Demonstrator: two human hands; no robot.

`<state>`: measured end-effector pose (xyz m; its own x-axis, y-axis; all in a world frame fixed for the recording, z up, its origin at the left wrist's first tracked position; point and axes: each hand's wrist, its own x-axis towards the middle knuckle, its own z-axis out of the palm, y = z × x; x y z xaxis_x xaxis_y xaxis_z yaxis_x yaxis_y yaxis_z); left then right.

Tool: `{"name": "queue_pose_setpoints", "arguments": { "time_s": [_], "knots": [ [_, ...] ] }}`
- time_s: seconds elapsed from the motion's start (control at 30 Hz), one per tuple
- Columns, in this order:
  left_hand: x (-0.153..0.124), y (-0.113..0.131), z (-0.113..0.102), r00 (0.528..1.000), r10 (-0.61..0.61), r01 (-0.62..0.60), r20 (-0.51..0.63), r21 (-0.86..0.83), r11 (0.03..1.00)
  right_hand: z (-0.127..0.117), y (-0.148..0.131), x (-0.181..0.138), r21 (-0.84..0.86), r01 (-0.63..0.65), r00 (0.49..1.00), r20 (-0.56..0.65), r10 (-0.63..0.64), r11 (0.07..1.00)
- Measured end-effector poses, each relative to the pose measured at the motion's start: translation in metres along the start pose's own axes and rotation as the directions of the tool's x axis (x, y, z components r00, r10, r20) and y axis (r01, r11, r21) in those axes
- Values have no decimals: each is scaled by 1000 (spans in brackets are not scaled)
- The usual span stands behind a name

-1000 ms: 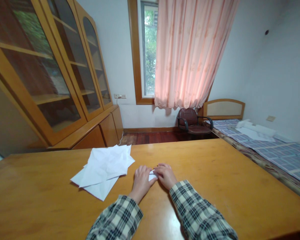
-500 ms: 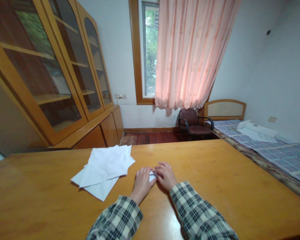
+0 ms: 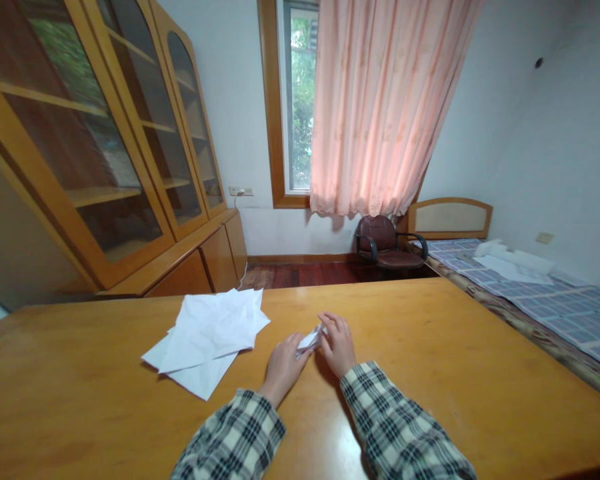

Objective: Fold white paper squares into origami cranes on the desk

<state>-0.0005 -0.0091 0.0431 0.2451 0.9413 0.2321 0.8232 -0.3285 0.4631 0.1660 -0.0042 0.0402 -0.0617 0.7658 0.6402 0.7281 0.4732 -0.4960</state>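
A small folded piece of white paper (image 3: 309,341) is held between my two hands, just above the wooden table (image 3: 405,340). My left hand (image 3: 283,365) pinches its left end, thumb on the near side. At the other end, the fingers of my right hand (image 3: 337,342) are closed on the paper and partly cover it. The exact shape of the folds is too small to make out. To the left of my left hand lies a loose stack of white paper sheets (image 3: 215,333), creased and overlapping at angles.
Beyond the table stand a brown armchair (image 3: 380,237) and, at the right, a bed (image 3: 525,287) with white items on it. A glass-door cabinet (image 3: 150,133) leans into view at the left. Pink curtains (image 3: 380,107) partly cover the window.
The folded paper has been raised and tilted, and more of it shows between my hands. My right hand has shifted slightly up and right. The paper stack stays in place.
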Motion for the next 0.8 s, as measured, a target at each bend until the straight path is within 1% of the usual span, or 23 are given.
{"name": "queue_pose_setpoints", "arguments": {
  "time_s": [0.07, 0.17, 0.23, 0.27, 0.33, 0.43, 0.53, 0.67, 0.73, 0.8],
  "knots": [
    [0, 0, -1, 999, -10, 8, -32, -55, 998, 0, 0, 1, -10, -20, 997, -76, 19, 1000],
    [1, -1, -3, 993, -30, 12, -111, -156, 988, 1, 1, 2, -22, -69, 978, -197, 64, 997],
    [2, -1, -5, 986, -58, 22, -157, -225, 974, 2, 3, 2, -4, -101, 967, -235, 97, 995],
    [2, -1, -5, 982, -74, 27, -171, -263, 964, 2, 4, 2, 18, -110, 966, -232, 111, 994],
    [3, -2, -5, 978, -111, 43, -176, -354, 934, 5, 6, 1, 81, -129, 969, -201, 143, 988],
    [5, -2, -4, 973, -173, 74, -155, -497, 864, 8, 7, 0, 188, -166, 972, -136, 194, 968],
    [8, -1, -1, 964, -221, 88, -145, -612, 786, 10, 4, 0, 254, -197, 976, -43, 215, 947],
    [8, 2, 3, 971, -223, 79, -88, -761, 644, 12, -5, -1, 272, -202, 979, 94, 183, 941],
    [7, 5, 4, 975, -217, 83, -48, -825, 559, 13, -9, -2, 272, -204, 976, 131, 173, 941],
    [5, 7, 5, 977, -212, 93, -16, -865, 493, 14, -12, -3, 277, -206, 974, 148, 170, 939]
  ]
}}
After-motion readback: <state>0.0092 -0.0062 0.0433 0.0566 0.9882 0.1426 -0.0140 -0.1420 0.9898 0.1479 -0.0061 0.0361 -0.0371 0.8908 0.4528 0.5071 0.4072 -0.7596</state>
